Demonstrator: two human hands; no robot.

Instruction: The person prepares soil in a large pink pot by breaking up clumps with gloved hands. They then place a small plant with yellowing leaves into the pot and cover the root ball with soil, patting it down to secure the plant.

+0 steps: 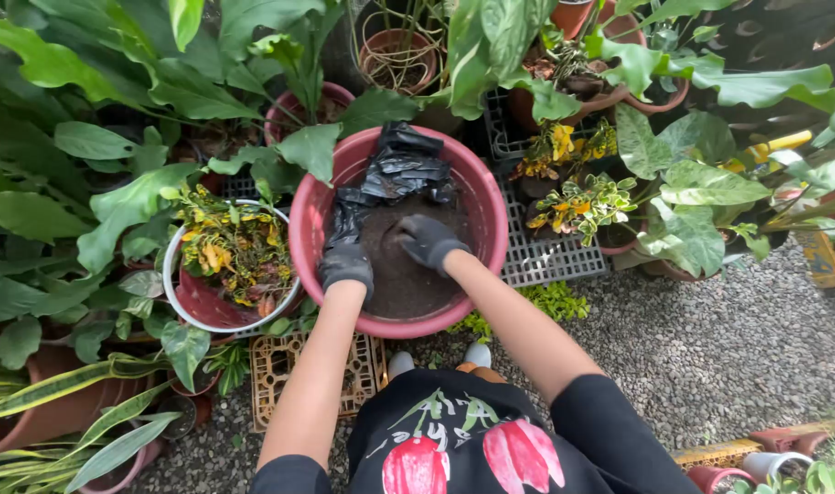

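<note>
Red plastic basin [491, 206] is sitting before us among potted plants, holding dark soil [404, 274] and a crumpled black plastic bag [399, 165]. We are pressing our gloved right hand [427, 240], fingers curled, into the soil; our left hand [346, 263] is gripping the bag's edge.

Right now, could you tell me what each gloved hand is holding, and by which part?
The left hand grips the black plastic bag by its lower edge; the right hand rests on the soil, holding nothing visible.

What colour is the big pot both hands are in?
Pinkish red pot, seen in the head view, holding dark soil.
</note>
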